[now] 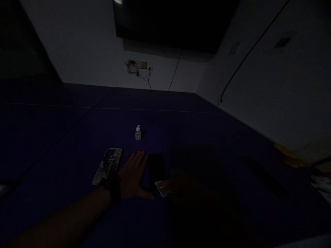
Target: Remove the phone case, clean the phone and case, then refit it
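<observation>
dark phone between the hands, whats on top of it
A white wipe or paper in the right hand overlaps the near end of the dark phone. Contact is unclear; what they cover is hidden.

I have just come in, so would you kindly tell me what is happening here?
A person's left hand lies spread, palm down, on a dark blue surface, beside a dark flat object. Their right hand, in shadow, holds a small white-edged piece, perhaps a wipe, at the object's near end; contact is unclear. A patterned phone case lies left of the left hand, and a white-capped bottle stands upright beyond.
</observation>
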A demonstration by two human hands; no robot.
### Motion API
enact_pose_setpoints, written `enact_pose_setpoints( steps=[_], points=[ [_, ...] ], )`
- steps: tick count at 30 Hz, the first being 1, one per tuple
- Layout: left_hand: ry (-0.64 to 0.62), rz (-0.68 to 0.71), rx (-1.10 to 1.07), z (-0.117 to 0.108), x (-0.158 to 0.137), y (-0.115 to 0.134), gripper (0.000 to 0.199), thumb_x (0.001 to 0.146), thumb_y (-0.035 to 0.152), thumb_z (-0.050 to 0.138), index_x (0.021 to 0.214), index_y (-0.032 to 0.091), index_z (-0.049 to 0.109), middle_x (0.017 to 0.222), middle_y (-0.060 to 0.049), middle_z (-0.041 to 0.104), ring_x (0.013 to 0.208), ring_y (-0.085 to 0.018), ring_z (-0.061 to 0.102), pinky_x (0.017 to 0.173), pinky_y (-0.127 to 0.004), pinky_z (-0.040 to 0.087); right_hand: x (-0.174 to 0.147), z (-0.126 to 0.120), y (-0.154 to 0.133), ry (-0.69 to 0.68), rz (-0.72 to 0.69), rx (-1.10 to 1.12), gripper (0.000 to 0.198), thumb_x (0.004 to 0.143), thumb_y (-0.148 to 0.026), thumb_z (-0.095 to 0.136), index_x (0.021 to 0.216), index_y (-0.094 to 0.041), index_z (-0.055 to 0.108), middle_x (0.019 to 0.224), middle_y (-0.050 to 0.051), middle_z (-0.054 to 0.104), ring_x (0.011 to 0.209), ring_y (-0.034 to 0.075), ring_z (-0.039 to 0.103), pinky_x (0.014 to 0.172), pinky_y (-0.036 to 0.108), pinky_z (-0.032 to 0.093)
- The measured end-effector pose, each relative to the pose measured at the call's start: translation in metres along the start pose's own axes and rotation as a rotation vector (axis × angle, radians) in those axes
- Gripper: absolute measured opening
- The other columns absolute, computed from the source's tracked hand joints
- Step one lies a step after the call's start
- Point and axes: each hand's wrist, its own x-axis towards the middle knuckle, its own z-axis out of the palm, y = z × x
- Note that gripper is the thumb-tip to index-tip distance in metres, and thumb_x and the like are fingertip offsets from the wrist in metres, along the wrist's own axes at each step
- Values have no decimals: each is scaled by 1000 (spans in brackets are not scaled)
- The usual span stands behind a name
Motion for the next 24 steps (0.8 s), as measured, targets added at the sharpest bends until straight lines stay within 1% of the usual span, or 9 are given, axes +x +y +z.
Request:
enact_pose_setpoints(
  steps=[2, 4, 9, 11, 13, 15, 17, 21, 24],
  points=[
    [10, 17, -12, 1, -1, -1, 137, 59, 100, 43, 155, 4, 22, 160, -30, 18, 148, -46, 20, 118, -59, 19, -9, -2, 4, 26, 54, 23, 35, 89, -24, 59, 123, -30, 67, 118, 4, 73, 96, 22, 63, 88, 37, 40],
    [20, 25, -19, 2, -1, -2, 136, 60, 99, 42, 154, 3, 23, 160, -30, 18, 148, -46, 19, 118, -60, 20, -10, -4, 4, 19, 65, 31, 38, 89, -22, 58, 125, -29, 66, 123, 5, 71, 97, 22, 63, 88, 37, 42],
    [26, 16, -20, 2, -2, -1, 138, 59, 100, 41, 155, 3, 21, 160, -31, 17, 148, -46, 18, 118, -60, 19, 13, -2, -9, -80, -33, 7, 39, 91, -18, 50, 127, -25, 64, 139, 5, 61, 111, 23, 63, 93, 39, 43],
    [8, 6, -25, 1, -1, 0, 139, 57, 101, 42, 155, 4, 19, 160, -30, 17, 148, -45, 18, 119, -59, 17, 14, 1, -6, -56, -65, 16, 39, 90, -18, 51, 127, -24, 63, 139, 6, 62, 116, 22, 61, 97, 39, 42],
    [-7, -7, -34, 0, 0, 1, 142, 56, 101, 44, 155, 3, 17, 160, -31, 16, 149, -44, 17, 119, -58, 17, 7, 4, 1, 24, -72, 14, 41, 91, -18, 51, 130, -23, 61, 136, 7, 64, 119, 21, 61, 100, 39, 41],
    [-12, -19, -44, -2, 1, 2, 146, 54, 100, 47, 155, 1, 15, 160, -31, 15, 149, -45, 16, 120, -58, 16, -4, 7, 8, 103, -61, -10, 42, 93, -17, 47, 133, -23, 58, 132, 8, 66, 118, 20, 62, 100, 39, 41],
    [-8, -24, -56, -3, 2, 4, 147, 54, 99, 50, 156, 0, 10, 160, -31, 14, 149, -45, 15, 120, -59, 15, -12, 8, 10, 136, -31, -47, 41, 95, -18, 46, 134, -25, 58, 134, 9, 65, 117, 20, 63, 98, 38, 43],
    [3, 7, -91, -4, 6, 5, 143, 59, 92, 57, 157, 4, 2, 162, -28, 13, 150, -44, 11, 120, -61, 11, -15, 5, -1, 65, 6, -113, 42, 95, -21, 49, 136, -25, 56, 142, 10, 58, 113, 21, 63, 91, 35, 46],
    [-25, 38, -125, -6, 7, 4, 140, 61, 88, 60, 157, 6, -1, 162, -26, 12, 151, -43, 8, 120, -61, 9, -12, 4, -10, 22, 8, -181, 43, 98, -21, 46, 140, -26, 52, 141, 9, 59, 104, 20, 64, 85, 33, 46]
  ],
)
